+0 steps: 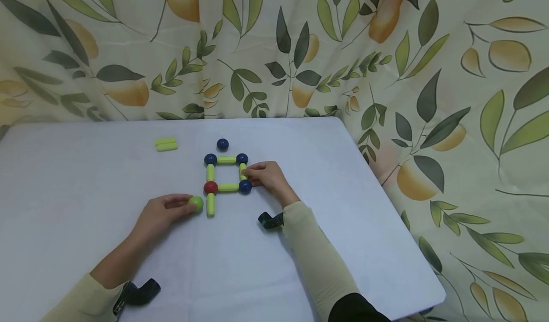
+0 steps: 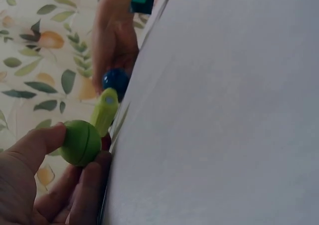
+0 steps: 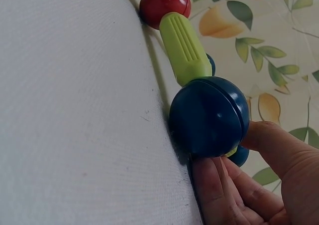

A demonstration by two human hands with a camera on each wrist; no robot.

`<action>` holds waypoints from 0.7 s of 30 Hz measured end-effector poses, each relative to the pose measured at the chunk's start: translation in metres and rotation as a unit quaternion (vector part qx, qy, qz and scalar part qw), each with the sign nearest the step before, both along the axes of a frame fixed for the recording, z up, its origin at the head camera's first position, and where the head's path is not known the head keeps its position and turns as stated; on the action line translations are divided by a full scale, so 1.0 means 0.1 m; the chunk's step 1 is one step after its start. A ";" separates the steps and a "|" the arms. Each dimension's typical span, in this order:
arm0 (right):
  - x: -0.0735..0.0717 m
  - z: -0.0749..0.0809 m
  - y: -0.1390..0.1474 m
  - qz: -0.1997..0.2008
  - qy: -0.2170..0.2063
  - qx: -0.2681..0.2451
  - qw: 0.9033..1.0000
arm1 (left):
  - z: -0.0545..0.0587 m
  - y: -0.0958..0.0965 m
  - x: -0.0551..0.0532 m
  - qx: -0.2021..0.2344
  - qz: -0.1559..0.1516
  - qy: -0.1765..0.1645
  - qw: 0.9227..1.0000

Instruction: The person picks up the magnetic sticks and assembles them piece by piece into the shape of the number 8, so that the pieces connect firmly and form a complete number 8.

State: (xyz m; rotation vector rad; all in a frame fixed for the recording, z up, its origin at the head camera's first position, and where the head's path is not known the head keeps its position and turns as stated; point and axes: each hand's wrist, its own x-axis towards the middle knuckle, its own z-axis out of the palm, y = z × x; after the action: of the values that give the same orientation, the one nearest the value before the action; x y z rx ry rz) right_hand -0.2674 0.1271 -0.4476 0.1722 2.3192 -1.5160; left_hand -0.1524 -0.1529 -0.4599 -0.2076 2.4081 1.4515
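Left hand [image 1: 165, 211] pinches green ball [image 1: 197, 204] between thumb and fingertips, just left of near rod [image 1: 210, 205] running from red ball [image 1: 210, 187]; such hold seemingly leaves ball's rod side uncovered. Right hand [image 1: 271, 178] pinches right rod [image 1: 242, 170] of square frame [image 1: 226, 160], beside near-right blue ball [image 1: 245, 186], probably steadying it. Frame lies on white table [image 1: 364, 246], likely for support. Loose blue ball [image 1: 222, 145] sits just beyond frame, loose rods [image 1: 166, 146] far left, apparently out of fingers' way.

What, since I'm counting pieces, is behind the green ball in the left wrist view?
Visible: a rod, a sliver of red ball, a blue ball and the right hand. Most of the red ball is covered.
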 end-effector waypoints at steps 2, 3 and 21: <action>0.00 -0.01 0.00 0.000 0.000 0.001 1.000 | 0.00 0.02 0.07 -0.009 -0.008 -0.002 1.000; 0.00 -0.01 0.00 0.000 0.000 0.001 1.000 | 0.00 0.04 0.10 -0.013 -0.011 -0.003 1.000; 0.01 0.00 0.00 0.000 0.007 -0.002 1.000 | -0.01 0.30 0.29 -0.007 -0.005 0.021 1.000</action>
State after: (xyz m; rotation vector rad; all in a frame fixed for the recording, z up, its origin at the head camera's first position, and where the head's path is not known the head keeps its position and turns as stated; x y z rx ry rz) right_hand -0.2664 0.1268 -0.4480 0.1624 2.3275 -1.5259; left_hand -0.1237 -0.1227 -0.4609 -0.1699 2.4496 1.4488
